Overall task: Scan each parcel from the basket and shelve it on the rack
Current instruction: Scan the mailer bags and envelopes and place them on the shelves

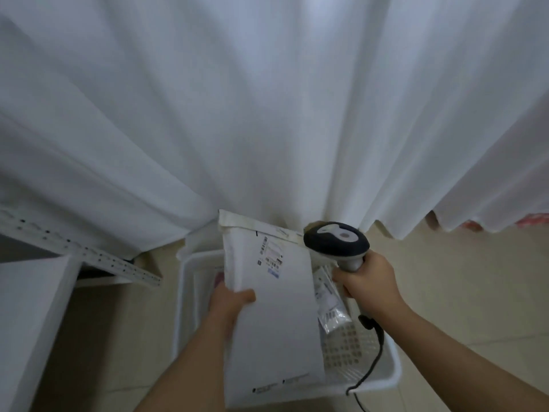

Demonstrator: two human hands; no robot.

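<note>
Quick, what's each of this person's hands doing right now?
Left hand: grips the white mailer parcel by its left edge, thumb on top.
Right hand: grips the handle of the barcode scanner.

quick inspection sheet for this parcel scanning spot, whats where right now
surface: beige tiled floor; white basket stands on it
job's things: white padded mailer held over the basket, label up; a clear-bagged parcel lies in the basket; white rack at left
clutter: nothing seen
grippers: left hand grips the mailer's left edge; right hand grips the barcode scanner, its head over the mailer's top right corner
cables: black scanner cable hangs over the basket rim
surroundings: white curtain behind
</note>
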